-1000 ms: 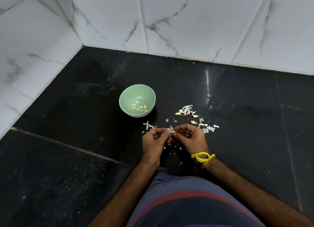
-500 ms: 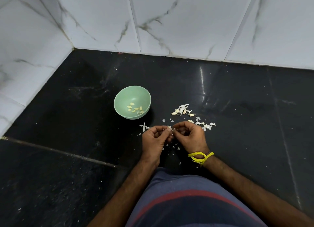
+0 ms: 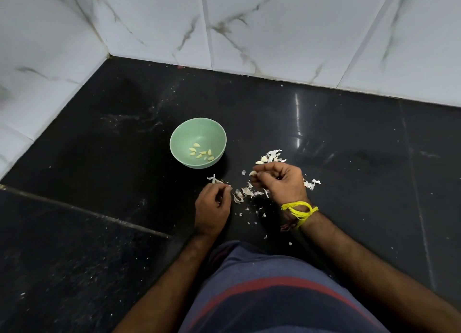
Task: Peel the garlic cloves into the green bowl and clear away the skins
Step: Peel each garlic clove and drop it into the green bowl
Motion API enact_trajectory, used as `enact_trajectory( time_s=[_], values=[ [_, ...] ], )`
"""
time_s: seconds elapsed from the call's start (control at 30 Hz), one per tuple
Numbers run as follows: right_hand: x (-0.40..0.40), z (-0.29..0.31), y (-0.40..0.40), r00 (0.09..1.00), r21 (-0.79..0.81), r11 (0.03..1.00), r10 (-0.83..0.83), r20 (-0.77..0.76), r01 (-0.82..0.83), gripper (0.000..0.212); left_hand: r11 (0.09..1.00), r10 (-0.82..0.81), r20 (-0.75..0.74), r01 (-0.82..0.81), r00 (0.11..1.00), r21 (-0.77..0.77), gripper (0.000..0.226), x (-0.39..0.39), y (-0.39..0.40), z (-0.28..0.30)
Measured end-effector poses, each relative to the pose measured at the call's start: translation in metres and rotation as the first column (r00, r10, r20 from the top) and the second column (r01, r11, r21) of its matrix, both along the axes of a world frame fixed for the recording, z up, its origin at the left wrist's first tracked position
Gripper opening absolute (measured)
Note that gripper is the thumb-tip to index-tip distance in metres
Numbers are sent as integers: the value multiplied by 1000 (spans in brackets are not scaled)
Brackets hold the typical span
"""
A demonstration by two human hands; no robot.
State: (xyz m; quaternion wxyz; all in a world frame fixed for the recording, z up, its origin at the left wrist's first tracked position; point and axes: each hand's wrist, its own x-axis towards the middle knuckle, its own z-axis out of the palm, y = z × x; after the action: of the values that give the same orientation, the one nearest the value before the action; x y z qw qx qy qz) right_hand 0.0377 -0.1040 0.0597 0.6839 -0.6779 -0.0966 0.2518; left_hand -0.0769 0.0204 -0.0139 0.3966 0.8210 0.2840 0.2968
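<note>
The hands are apart — the right hand [image 3: 279,182] pinches a garlic clove [image 3: 253,173] near the green bowl [image 3: 184,139], the left hand [image 3: 212,205] curls, holding nothing I can see.

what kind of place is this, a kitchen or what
Probably a home kitchen, at a worktop corner: a polished black stone surface meets white marble-look wall tiles, and a green bowl of peeled garlic cloves stands on it beside loose garlic skins.

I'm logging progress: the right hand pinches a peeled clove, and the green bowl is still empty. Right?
Not quite. The right hand does pinch a clove, but the head view shows the green bowl already holds several peeled cloves.
</note>
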Motion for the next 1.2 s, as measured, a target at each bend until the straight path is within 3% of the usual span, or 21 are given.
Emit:
enact_trajectory(
  time_s=[0.13, 0.3, 0.43, 0.53, 0.6, 0.73, 0.9, 1.03, 1.2],
  values=[
    [12, 17, 24, 996, -10, 998, 63, 61, -63, 22, 986, -56, -4, 56, 998, 157, 13, 0, 5, -10],
    [32, 32, 73, 961, -123, 984, 157, 226, -131, 19, 974, -75, -7, 74, 997, 216, 14, 2, 8, -16],
    [42, 28, 115, 795, -407, 907, 324, 513, -107, 9, 976, -30, -35, 37, 999, 213, 14, 3, 8, -23],
    [44, 28, 136, 675, -531, 840, 459, 578, -116, 9, 975, -23, -47, 33, 999, 218, 7, 3, 9, -22],
    [46, 27, 143, 644, -567, 816, 496, 583, -115, 7, 971, 0, -43, 11, 999, 237, 10, 3, 8, -19],
    [47, 25, 136, 672, -513, 855, 424, 607, -77, 2, 956, 51, -46, -36, 998, 291, 29, 2, 8, -18],
    [42, 21, 100, 732, -427, 904, 290, 616, 0, 12, 941, 67, -57, -44, 996, 335, 23, 3, 8, -19],
    [33, 2, 61, 760, -484, 873, 350, 548, -53, 17, 947, 45, -81, -16, 996, 322, 10, 0, 8, -22],
    [15, -18, 22, 744, -611, 788, 452, 492, -75, 18, 958, 48, -103, -17, 994, 287, 13, -2, 8, -20]
  ],
)
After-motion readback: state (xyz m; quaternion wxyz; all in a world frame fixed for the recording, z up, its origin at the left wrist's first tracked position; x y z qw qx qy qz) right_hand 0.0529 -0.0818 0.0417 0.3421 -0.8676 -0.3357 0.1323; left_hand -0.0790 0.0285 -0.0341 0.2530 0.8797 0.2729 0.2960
